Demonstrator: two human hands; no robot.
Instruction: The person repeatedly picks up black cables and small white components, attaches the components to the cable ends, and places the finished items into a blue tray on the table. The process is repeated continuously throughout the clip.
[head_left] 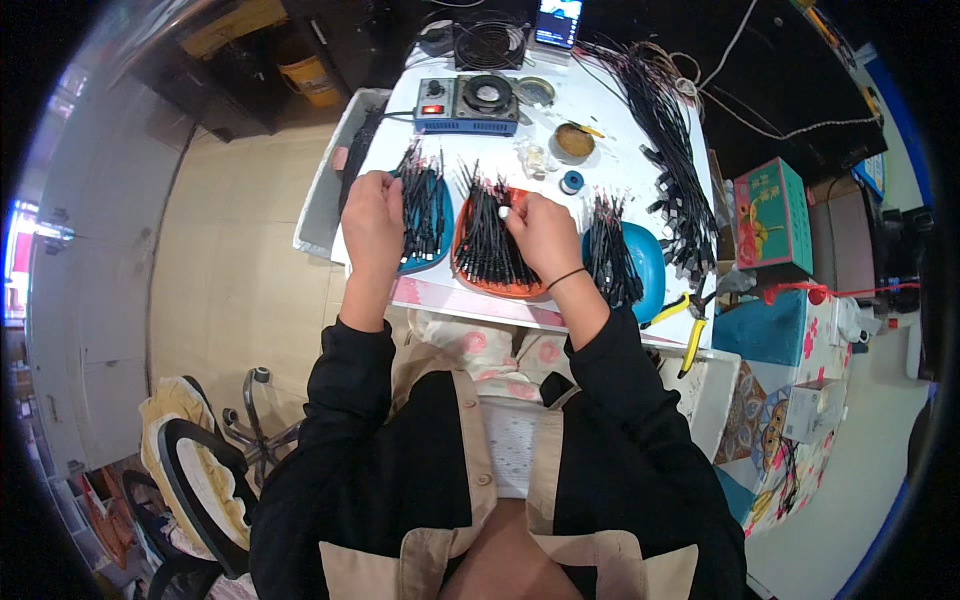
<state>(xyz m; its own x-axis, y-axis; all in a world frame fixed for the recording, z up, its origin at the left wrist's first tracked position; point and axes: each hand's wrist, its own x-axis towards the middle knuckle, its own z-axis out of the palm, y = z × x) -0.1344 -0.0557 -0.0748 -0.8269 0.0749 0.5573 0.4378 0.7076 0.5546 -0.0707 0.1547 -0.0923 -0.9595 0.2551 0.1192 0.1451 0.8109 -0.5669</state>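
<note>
Short black cables with stripped wire ends lie in three bunches on the white table. One bunch (pixel 424 215) rests on a blue tray (pixel 443 250) at the left, another (pixel 487 240) on an orange tray (pixel 515 292) in the middle. The third bunch (pixel 610 250) lies on a round-cornered blue tray (pixel 648 268) at the right. My left hand (pixel 372 222) is closed at the left bunch's edge, its fingertips by the wire ends. My right hand (pixel 546 236) is closed too, thumb and fingers over the middle bunch. Whatever either holds is hidden.
Yellow-handled pliers (pixel 690 325) lie at the table's right corner. Beyond the trays are a solder spool (pixel 571 182), a round tin (pixel 573 142), a blue control box (pixel 465 115), a fan (pixel 490 45) and a phone (pixel 557 22). Long black cables (pixel 665 130) run down the right side.
</note>
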